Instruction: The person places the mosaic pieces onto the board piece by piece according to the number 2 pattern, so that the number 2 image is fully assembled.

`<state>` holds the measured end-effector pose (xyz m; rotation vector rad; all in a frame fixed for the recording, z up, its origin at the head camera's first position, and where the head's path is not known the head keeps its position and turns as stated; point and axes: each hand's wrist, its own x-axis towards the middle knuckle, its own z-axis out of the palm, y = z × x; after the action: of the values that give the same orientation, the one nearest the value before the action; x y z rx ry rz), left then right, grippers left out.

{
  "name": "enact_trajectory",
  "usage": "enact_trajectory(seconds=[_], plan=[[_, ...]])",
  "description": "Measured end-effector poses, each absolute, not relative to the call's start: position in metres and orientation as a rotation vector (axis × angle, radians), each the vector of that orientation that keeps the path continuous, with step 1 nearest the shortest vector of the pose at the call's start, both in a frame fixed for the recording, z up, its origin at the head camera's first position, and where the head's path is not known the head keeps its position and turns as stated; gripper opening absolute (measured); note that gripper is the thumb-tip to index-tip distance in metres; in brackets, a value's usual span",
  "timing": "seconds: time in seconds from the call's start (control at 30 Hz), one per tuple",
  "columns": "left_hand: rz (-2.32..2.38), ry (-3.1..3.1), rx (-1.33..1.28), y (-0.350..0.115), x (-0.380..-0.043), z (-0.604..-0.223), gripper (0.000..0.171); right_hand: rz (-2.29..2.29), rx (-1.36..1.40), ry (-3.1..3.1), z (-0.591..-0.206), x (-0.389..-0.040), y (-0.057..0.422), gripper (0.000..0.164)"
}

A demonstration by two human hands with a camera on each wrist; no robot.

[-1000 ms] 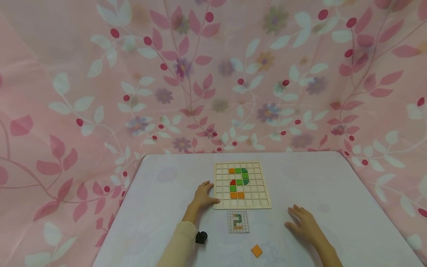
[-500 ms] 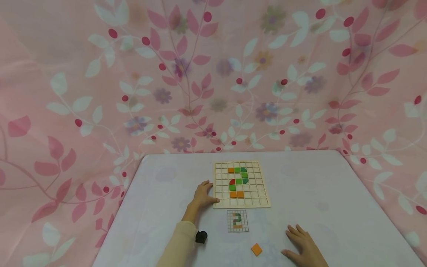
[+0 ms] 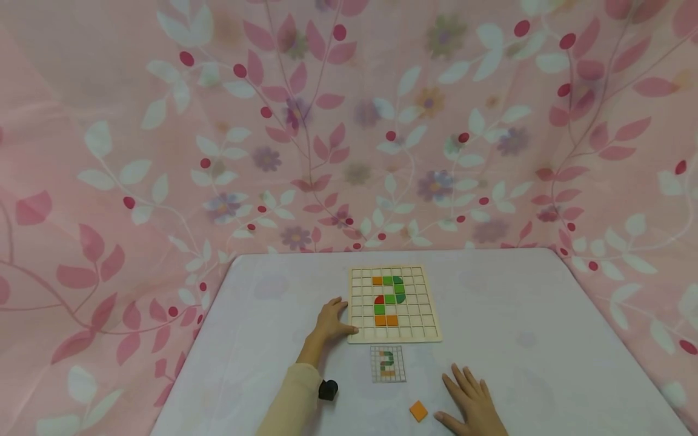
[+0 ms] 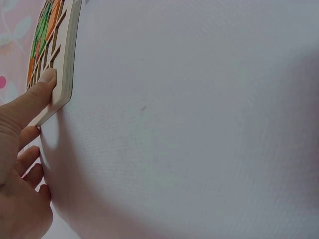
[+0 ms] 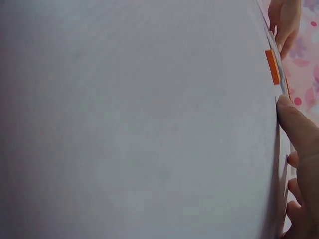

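A wooden grid board (image 3: pixel 420 333) lies on the table, with green, orange and red tiles (image 3: pixel 389 299) forming a 2-like figure. My left hand (image 3: pixel 329 321) is at its left side. In the left wrist view the thumb (image 4: pixel 35 99) rests on the board's corner, the other fingers beside the edge. My right hand (image 3: pixel 471 402) is low over the table at the front right, fingers spread and holding nothing. A loose orange square tile (image 3: pixel 418 411) lies just left of its thumb, apart from it; the right wrist view also shows this orange tile (image 5: pixel 272 67).
A small pattern card (image 3: pixel 388 364) printed with the same figure lies just in front of the board. A black device (image 3: pixel 328 390) sits at the left sleeve (image 3: pixel 291 396). The white tabletop (image 3: pixel 523 303) meets a pink floral cloth (image 3: pixel 349 151) behind.
My right hand has moved left and toward the front, coming close to the loose orange tile. My left hand stays at the board, and the tiles stay where they were.
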<state>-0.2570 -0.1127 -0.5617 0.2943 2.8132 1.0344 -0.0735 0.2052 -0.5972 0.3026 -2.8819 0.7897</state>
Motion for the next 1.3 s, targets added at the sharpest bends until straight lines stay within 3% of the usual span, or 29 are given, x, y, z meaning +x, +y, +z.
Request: enact_trajectory(seconds=[0.2,0.7,1.0,1.3], plan=[[1.043,2.814,0.289,-0.111,-0.257,-0.562,0.075,0.843,0.353,-2.91,-0.59,-0.079,0.188,0.073],[1.041,2.808,0.281,-0.11,-0.256,-0.562,0.076,1.056,0.751,-2.57,-0.597,-0.082,0.163,0.014],[1.037,2.816,0.278,-0.11,-0.256,-0.562,0.076,1.079,0.947,-2.472,-0.596,-0.085,0.175,0.031],[1.041,2.819,0.28,-0.112,-0.257,-0.563,0.076,0.963,0.804,-2.355,-0.607,-0.086,0.177,0.033]])
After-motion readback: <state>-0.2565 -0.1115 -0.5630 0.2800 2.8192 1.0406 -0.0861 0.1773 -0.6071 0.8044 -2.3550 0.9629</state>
